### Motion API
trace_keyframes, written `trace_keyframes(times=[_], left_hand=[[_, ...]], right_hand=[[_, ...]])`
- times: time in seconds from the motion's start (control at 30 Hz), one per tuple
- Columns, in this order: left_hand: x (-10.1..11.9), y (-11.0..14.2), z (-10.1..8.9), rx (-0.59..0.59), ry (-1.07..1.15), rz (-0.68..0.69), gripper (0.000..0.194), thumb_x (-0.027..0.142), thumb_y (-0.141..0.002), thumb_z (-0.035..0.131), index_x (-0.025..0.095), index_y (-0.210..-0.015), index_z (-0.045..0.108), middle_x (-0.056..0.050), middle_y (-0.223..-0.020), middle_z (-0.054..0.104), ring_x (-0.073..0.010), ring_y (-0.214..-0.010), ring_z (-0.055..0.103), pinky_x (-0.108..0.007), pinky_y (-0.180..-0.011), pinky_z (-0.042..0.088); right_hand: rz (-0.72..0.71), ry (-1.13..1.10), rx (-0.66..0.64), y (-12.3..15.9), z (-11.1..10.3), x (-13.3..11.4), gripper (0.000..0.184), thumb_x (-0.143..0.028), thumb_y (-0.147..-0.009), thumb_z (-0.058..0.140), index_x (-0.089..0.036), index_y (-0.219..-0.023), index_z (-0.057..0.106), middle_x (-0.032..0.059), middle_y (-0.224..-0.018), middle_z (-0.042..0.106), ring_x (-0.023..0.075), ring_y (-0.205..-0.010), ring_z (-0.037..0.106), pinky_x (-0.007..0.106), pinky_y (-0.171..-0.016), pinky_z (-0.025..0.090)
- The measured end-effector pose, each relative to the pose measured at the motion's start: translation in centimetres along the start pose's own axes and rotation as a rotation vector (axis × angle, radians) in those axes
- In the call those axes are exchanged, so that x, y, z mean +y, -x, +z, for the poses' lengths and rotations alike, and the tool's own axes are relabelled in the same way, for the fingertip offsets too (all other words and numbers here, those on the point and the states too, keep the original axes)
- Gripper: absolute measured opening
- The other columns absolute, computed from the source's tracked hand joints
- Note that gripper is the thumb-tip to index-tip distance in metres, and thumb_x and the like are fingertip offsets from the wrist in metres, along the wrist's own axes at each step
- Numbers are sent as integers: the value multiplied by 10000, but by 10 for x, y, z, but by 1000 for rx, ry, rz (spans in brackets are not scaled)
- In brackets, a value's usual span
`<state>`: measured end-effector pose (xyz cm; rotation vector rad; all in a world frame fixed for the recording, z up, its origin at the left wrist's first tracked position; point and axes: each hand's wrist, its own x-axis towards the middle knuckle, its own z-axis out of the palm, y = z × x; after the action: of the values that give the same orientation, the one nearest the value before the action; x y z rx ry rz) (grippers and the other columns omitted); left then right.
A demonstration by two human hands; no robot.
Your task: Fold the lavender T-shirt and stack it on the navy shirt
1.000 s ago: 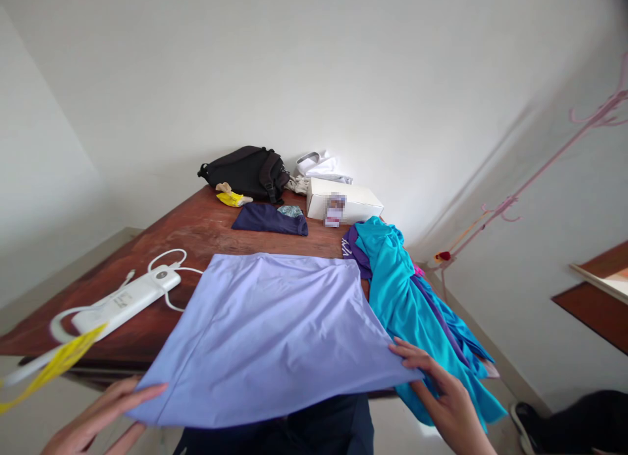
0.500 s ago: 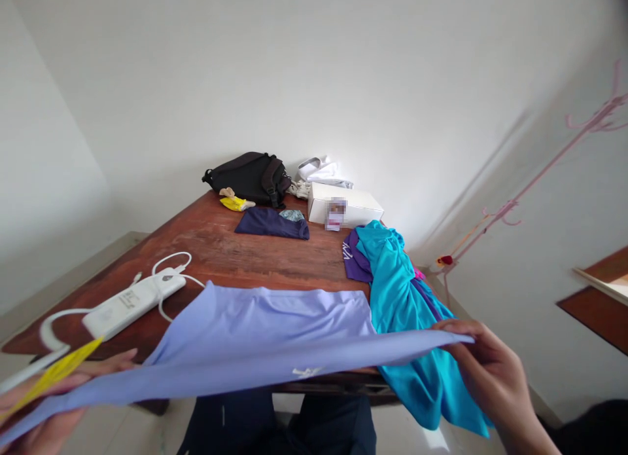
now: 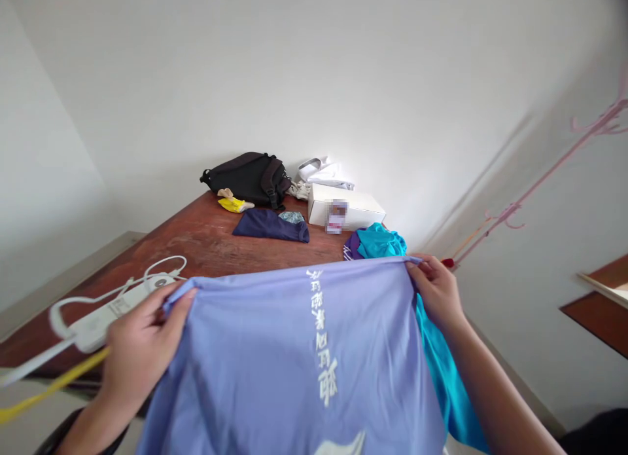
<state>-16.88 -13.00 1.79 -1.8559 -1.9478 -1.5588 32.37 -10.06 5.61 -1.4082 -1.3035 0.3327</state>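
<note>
**Lavender garment (image 3: 294,350) stretched between two hands, on the near side of the white box (image 3: 363,207)**

The garment hangs from a raised top edge, nearer the person than the box. The fingers of the left hand (image 3: 140,344) are closed on one corner, thumb pressed over the cloth; those of the right hand (image 3: 436,288) pinch the other. Gripping it so far apart probably keeps the edge taut and the fabric spread, with the pale lettering (image 3: 321,330) exposed.

Just right of the box and on its near side lie teal cloth (image 3: 381,240) and purple cloth (image 3: 350,247); the teal runs down behind the right forearm. Left of the box, on the desk (image 3: 196,245), is a flat navy cloth item (image 3: 267,227) with a patterned piece at its far edge; whether that piece sits inside cannot be told. Farther left and nearer the person is a white power strip (image 3: 95,324) with its cable.

The box looks shut, so its contents are hidden. The black backpack (image 3: 243,180), left of it, shows nothing inside either. Behind the box is a white bag-like item (image 3: 326,173), perhaps set back to leave working room; what it holds cannot be seen.
</note>
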Motion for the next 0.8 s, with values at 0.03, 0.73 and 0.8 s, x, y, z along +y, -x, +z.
trace_keyframes(times=[0.03,0.73,0.8], left_hand=[[-2,-8,18,-89,-2,44,384,479,-892,602,158,-1067,720,-53,-922,774,-174,-746,697,-223,-735,511],[-33,-114,173,-473,71,324,293,343,-922,519,170,-1120,649,-121,-1168,677,-273,-1117,630,-389,-1005,478],[-30,-112,172,-572,238,240,290,398,-935,519,186,-1070,665,-94,-1082,714,-245,-1015,676,-352,-910,528]], right_hand=[[-19,53,-12,-11,10,18,351,-492,-847,677,-190,-1026,678,40,-857,714,180,-737,626,264,-635,479],[83,449,-191,-104,99,128,358,-400,-828,566,-178,-1084,683,82,-901,745,240,-827,683,330,-726,505],[57,419,-218,-105,97,114,408,-406,-838,575,-190,-1176,647,62,-887,743,215,-777,678,302,-676,503]])
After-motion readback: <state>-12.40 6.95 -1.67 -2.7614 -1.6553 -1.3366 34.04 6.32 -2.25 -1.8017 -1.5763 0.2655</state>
